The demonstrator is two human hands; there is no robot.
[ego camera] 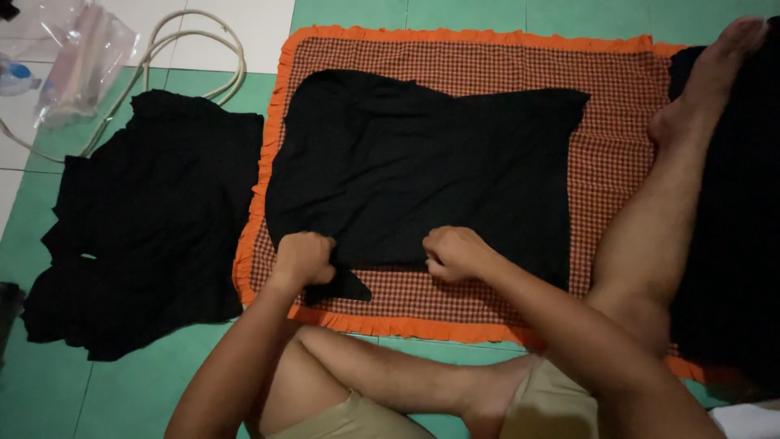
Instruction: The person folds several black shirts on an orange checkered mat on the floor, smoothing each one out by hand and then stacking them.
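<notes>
Two hands: both were closed on the near edge of the black garment (422, 171).
Left hand (305, 258): fist bunching the hem at its near-left corner.
Right hand (452, 254): pinching the hem, apparently tight.
Garment: spread on the checked orange-trimmed mat (617, 106).
Beside: black clothes pile (146, 219) on the green floor (146, 390).
</notes>
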